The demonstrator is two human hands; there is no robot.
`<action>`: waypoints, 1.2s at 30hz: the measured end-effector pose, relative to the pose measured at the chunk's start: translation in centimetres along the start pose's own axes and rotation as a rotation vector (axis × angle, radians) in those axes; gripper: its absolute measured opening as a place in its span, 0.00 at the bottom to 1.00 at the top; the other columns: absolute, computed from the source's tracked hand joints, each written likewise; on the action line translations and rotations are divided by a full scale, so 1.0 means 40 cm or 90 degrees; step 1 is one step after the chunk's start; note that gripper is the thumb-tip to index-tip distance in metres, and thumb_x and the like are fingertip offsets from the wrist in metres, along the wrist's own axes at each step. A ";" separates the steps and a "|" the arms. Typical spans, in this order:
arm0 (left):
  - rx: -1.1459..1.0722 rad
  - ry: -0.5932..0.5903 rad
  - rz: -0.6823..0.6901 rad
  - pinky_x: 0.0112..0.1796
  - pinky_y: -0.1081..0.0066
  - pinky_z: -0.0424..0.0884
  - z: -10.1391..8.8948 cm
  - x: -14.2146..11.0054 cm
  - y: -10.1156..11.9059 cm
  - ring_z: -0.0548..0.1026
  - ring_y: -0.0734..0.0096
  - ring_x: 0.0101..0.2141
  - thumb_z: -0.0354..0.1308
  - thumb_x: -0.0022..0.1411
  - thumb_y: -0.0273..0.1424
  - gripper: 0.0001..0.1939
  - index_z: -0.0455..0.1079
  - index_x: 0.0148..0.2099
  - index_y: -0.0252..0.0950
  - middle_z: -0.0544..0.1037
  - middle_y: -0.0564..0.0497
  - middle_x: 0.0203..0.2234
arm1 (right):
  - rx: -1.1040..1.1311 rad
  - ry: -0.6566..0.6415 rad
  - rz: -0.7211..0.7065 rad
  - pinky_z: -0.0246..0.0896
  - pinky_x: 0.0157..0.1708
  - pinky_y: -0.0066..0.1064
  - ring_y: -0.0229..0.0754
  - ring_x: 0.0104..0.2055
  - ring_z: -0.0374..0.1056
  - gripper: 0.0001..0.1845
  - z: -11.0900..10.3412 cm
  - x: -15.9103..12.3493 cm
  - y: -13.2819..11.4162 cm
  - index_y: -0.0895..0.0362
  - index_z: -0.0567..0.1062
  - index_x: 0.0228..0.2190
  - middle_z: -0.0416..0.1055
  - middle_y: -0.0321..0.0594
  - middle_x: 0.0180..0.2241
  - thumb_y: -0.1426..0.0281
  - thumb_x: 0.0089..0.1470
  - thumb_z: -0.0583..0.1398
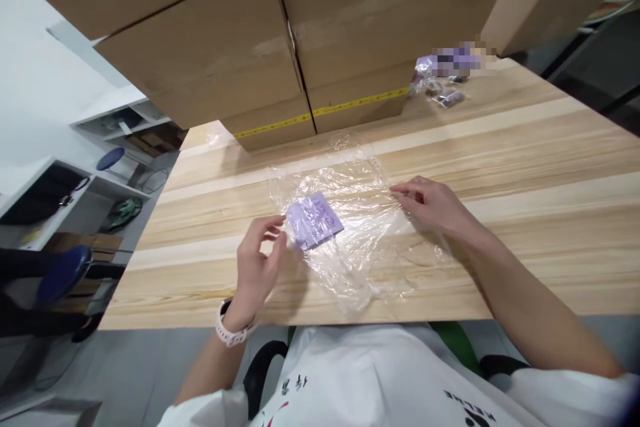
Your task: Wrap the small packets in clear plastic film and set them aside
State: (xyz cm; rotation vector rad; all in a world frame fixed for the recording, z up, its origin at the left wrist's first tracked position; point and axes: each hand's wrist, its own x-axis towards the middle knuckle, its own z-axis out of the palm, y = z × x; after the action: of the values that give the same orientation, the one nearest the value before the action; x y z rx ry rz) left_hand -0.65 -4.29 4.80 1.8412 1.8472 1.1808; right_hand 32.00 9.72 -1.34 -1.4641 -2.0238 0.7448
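Note:
A clear plastic bag (357, 247) lies crumpled and spread on the wooden table, with a flat purple square packet (315, 220) under or inside its film at the left; which of the two I cannot tell. My left hand (260, 257), with a pale watch strap at the wrist, is at the packet's left edge. Its fingers are curved, with a gap between thumb and forefinger and nothing seen between them. On the other side, my right hand (433, 203) has its thumb and fingertips closed on the bag's right edge.
Large cardboard boxes (210, 47) stand along the table's back, with a yellow measuring tape (360, 104) across their lower part. Small purple and clear-wrapped packs (449, 99) lie at the back right. Blue stools (65, 273) and white shelves (95, 193) are off to the left.

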 end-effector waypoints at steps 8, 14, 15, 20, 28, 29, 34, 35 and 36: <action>0.268 -0.347 0.234 0.64 0.32 0.44 0.195 0.070 -0.022 0.54 0.40 0.68 0.63 0.65 0.40 0.22 0.71 0.59 0.40 0.62 0.38 0.66 | -0.093 -0.022 0.011 0.65 0.38 0.37 0.47 0.36 0.72 0.18 -0.026 0.008 0.045 0.53 0.84 0.43 0.77 0.43 0.37 0.70 0.57 0.56; 0.177 -0.349 0.322 0.67 0.44 0.47 0.184 0.068 -0.021 0.63 0.53 0.63 0.59 0.68 0.35 0.12 0.72 0.52 0.39 0.71 0.40 0.60 | -0.178 0.051 0.148 0.63 0.41 0.44 0.55 0.41 0.72 0.17 -0.110 -0.002 0.125 0.50 0.83 0.40 0.78 0.44 0.41 0.76 0.53 0.59; 0.163 -0.337 0.326 0.67 0.44 0.47 0.177 0.067 -0.024 0.64 0.54 0.63 0.59 0.68 0.34 0.11 0.72 0.51 0.38 0.71 0.40 0.59 | -0.202 0.074 0.165 0.63 0.42 0.47 0.57 0.44 0.71 0.16 -0.121 -0.007 0.122 0.51 0.83 0.40 0.78 0.46 0.43 0.75 0.54 0.59; 0.126 -0.265 0.304 0.66 0.45 0.47 0.150 0.060 -0.046 0.69 0.58 0.55 0.59 0.68 0.34 0.05 0.74 0.41 0.40 0.77 0.45 0.51 | -0.245 0.257 0.037 0.58 0.53 0.58 0.66 0.57 0.63 0.18 -0.083 -0.017 -0.002 0.59 0.78 0.51 0.71 0.60 0.54 0.71 0.62 0.56; 0.148 -0.303 0.242 0.59 0.47 0.54 0.133 0.065 -0.043 0.70 0.62 0.33 0.54 0.70 0.36 0.17 0.70 0.27 0.39 0.75 0.51 0.23 | -0.033 -0.095 -0.150 0.64 0.54 0.52 0.57 0.54 0.69 0.18 0.119 -0.025 -0.160 0.52 0.77 0.52 0.76 0.48 0.50 0.60 0.62 0.60; 0.163 -0.316 0.223 0.57 0.47 0.55 0.134 0.064 -0.044 0.70 0.62 0.33 0.53 0.71 0.35 0.16 0.71 0.29 0.38 0.76 0.51 0.23 | -0.016 -0.102 -0.147 0.63 0.54 0.52 0.58 0.54 0.69 0.19 0.124 -0.028 -0.162 0.52 0.76 0.53 0.76 0.48 0.51 0.60 0.62 0.61; 0.177 -0.349 0.189 0.54 0.50 0.58 0.139 0.061 -0.059 0.70 0.60 0.35 0.58 0.67 0.32 0.04 0.72 0.39 0.38 0.78 0.49 0.30 | 0.257 -0.166 -0.021 0.70 0.48 0.44 0.48 0.48 0.72 0.34 0.134 -0.041 -0.167 0.51 0.66 0.63 0.72 0.47 0.55 0.61 0.57 0.64; 0.168 -0.353 0.187 0.54 0.51 0.58 0.139 0.061 -0.062 0.70 0.59 0.35 0.59 0.67 0.32 0.04 0.71 0.39 0.38 0.78 0.49 0.29 | 0.325 -0.171 0.016 0.71 0.45 0.42 0.46 0.46 0.73 0.39 0.142 -0.043 -0.167 0.52 0.63 0.65 0.72 0.48 0.55 0.61 0.55 0.66; 0.157 -0.358 0.185 0.54 0.51 0.58 0.139 0.062 -0.064 0.70 0.59 0.35 0.60 0.66 0.33 0.04 0.71 0.39 0.39 0.77 0.50 0.29 | 0.387 -0.175 0.046 0.72 0.44 0.41 0.46 0.45 0.74 0.43 0.152 -0.044 -0.168 0.52 0.60 0.66 0.72 0.48 0.54 0.60 0.53 0.67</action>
State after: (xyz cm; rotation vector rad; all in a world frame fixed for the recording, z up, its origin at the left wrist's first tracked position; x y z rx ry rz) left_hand 1.07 0.30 0.38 2.3306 1.4831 0.4323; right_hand 23.80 5.50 -1.13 -1.1209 -1.7027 1.5025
